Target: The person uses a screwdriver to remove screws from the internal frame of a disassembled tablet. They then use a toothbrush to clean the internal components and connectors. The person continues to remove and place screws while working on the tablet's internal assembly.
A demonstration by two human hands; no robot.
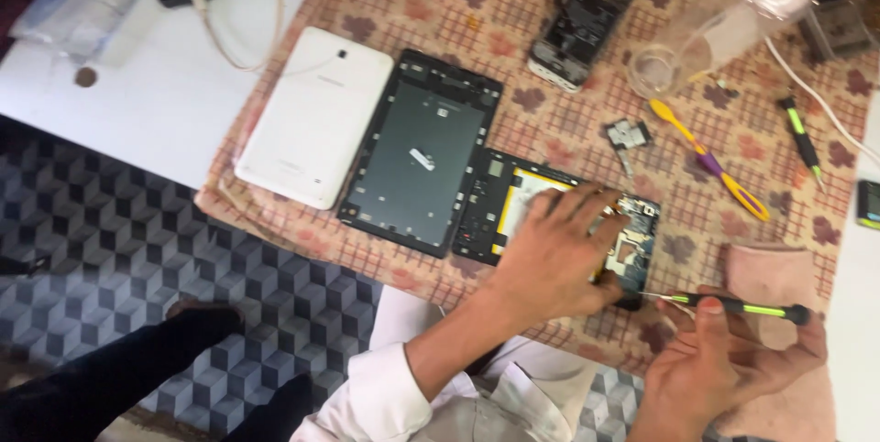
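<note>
**Hands on an opened tablet**

Nearest the camera, the right hand [724, 359] has its fingers closed around a slim black screwdriver with green bands [733, 304], its thin tip pointing left toward the opened black tablet with exposed circuit board and yellow-edged battery [513, 204]. The left hand [559, 249] lies flat on that tablet, fingers spread wide, holding nothing. Further left on the chequered cloth-covered table [458, 2] lie a dark tablet frame [422, 153] and a white tablet back cover [316, 116].

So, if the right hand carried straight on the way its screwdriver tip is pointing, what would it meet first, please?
The right hand holds a green-and-black screwdriver whose tip points left. It would probably first meet the opened tablet or the left hand pressing on it, though depth is unclear.
</note>
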